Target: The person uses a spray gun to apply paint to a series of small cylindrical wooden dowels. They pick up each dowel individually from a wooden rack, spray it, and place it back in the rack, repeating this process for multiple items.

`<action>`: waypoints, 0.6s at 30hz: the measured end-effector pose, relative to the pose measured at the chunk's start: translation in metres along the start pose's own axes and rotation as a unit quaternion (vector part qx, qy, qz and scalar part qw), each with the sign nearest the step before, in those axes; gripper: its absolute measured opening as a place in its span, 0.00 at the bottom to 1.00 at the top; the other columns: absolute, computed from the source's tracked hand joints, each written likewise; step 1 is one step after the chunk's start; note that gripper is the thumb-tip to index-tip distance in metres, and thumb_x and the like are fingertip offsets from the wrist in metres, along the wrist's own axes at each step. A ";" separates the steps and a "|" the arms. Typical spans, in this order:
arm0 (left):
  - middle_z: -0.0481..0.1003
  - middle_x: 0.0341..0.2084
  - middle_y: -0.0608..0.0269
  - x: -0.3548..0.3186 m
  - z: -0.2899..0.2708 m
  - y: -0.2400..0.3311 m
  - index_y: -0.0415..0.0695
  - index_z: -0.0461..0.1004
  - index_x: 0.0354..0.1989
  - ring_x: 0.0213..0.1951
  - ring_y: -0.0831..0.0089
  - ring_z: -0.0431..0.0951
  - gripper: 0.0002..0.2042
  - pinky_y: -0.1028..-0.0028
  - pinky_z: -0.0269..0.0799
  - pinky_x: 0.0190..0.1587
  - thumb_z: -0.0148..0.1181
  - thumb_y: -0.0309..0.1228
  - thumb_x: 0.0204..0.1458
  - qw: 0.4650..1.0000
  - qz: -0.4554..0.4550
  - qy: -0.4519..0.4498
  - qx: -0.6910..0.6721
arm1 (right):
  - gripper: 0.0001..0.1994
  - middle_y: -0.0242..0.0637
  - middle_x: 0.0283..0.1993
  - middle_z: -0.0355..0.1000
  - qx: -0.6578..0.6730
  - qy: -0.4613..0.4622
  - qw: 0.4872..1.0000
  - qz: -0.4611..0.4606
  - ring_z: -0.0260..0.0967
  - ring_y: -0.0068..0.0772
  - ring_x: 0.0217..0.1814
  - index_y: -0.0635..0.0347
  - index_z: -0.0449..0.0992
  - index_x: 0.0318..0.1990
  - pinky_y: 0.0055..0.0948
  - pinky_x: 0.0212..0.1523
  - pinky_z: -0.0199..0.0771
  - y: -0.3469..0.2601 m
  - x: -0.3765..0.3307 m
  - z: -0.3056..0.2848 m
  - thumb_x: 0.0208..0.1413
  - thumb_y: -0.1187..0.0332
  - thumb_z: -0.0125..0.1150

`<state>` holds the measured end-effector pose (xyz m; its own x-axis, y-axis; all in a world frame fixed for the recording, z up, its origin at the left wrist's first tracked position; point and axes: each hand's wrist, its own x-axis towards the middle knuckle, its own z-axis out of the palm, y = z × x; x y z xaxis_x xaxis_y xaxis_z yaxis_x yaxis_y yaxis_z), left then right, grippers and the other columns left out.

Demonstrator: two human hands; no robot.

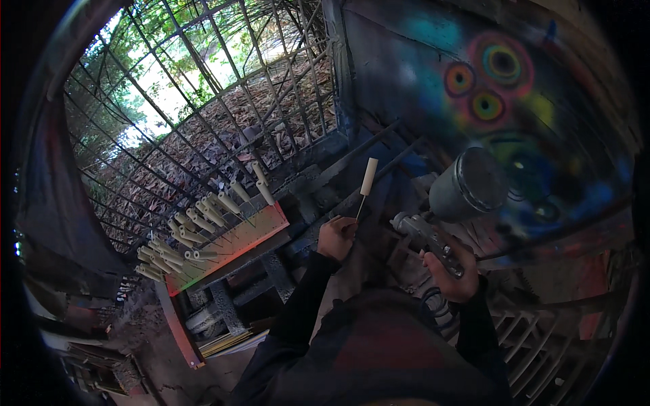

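My left hand [337, 238] pinches the lower end of a thin stick [361, 208]. A smooth cream-coloured cylinder [369, 177] is stuck on the stick's upper end, standing nearly upright with a slight lean. To the right, my right hand [458, 274] is wrapped around the grip of a metal spray gun [431, 241]. The gun carries a large grey paint cup [467, 186], and its nozzle end points left, below and apart from the cylinder. Trigger and fingertips are partly hidden in the shade.
At left, several similar cream cylinders [211, 212] stand on thin sticks in a paint-stained board [233, 248]. Behind them is a metal bar grille [223, 81] with leaf litter beyond. A panel with sprayed colour rings [542, 128] rises at right. Metal slats [535, 348] lie at lower right.
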<state>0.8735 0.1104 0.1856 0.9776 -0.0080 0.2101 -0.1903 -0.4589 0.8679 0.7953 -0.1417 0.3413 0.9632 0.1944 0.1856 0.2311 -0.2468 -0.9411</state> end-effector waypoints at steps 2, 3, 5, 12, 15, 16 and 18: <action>0.76 0.26 0.54 -0.003 -0.003 0.004 0.40 0.79 0.33 0.27 0.60 0.79 0.06 0.67 0.73 0.31 0.61 0.23 0.46 1.000 -0.003 -0.007 0.013 | 0.20 0.39 0.34 0.74 -0.010 0.018 1.000 -0.012 0.71 0.24 0.34 0.71 0.68 0.55 0.25 0.38 0.71 -0.002 0.005 0.001 0.54 0.75 0.59; 0.76 0.26 0.54 -0.004 -0.004 0.005 0.40 0.79 0.33 0.28 0.59 0.79 0.06 0.67 0.73 0.32 0.61 0.23 0.46 1.000 -0.004 -0.010 0.019 | 0.20 0.39 0.34 0.74 -0.022 0.032 0.999 -0.018 0.72 0.24 0.33 0.72 0.68 0.55 0.25 0.37 0.71 -0.001 0.007 0.001 0.55 0.75 0.58; 0.76 0.25 0.57 -0.004 -0.005 -0.001 0.37 0.79 0.35 0.25 0.67 0.79 0.06 0.71 0.73 0.29 0.60 0.22 0.48 0.999 0.018 -0.013 0.023 | 0.20 0.40 0.33 0.74 -0.036 0.057 0.997 -0.029 0.72 0.25 0.32 0.72 0.68 0.55 0.26 0.36 0.71 -0.002 0.012 0.002 0.55 0.75 0.58; 0.75 0.25 0.58 -0.005 -0.009 0.000 0.35 0.79 0.35 0.23 0.72 0.79 0.06 0.74 0.73 0.27 0.59 0.22 0.49 0.999 0.009 -0.026 0.043 | 0.20 0.40 0.32 0.75 -0.034 0.064 0.997 -0.042 0.72 0.25 0.31 0.71 0.69 0.55 0.26 0.35 0.71 -0.007 0.016 -0.001 0.54 0.75 0.59; 0.75 0.24 0.58 -0.002 -0.008 -0.003 0.35 0.79 0.35 0.23 0.72 0.79 0.06 0.74 0.73 0.27 0.59 0.22 0.49 0.999 0.011 -0.022 0.043 | 0.20 0.38 0.32 0.74 -0.045 0.035 0.997 -0.050 0.72 0.23 0.31 0.70 0.69 0.55 0.25 0.35 0.71 -0.001 0.012 0.001 0.54 0.76 0.59; 0.75 0.24 0.58 -0.002 -0.008 -0.002 0.35 0.79 0.35 0.23 0.72 0.79 0.06 0.74 0.73 0.27 0.59 0.22 0.49 0.999 0.011 -0.022 0.046 | 0.20 0.38 0.31 0.74 -0.045 0.026 0.997 -0.050 0.72 0.23 0.31 0.70 0.70 0.55 0.25 0.35 0.71 0.000 0.010 0.002 0.54 0.76 0.59; 0.76 0.23 0.58 -0.001 -0.008 0.000 0.35 0.79 0.34 0.23 0.71 0.79 0.06 0.74 0.73 0.27 0.59 0.23 0.49 0.998 0.012 -0.023 0.053 | 0.21 0.38 0.32 0.74 -0.022 -0.006 1.000 0.000 0.72 0.22 0.32 0.68 0.70 0.56 0.24 0.36 0.71 -0.001 0.006 0.000 0.53 0.76 0.59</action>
<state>0.8717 0.1176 0.1885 0.9766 -0.0587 0.2070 -0.2047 -0.5492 0.8102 0.8004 -0.1401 0.3435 0.9614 0.2062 0.1822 0.2377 -0.2888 -0.9274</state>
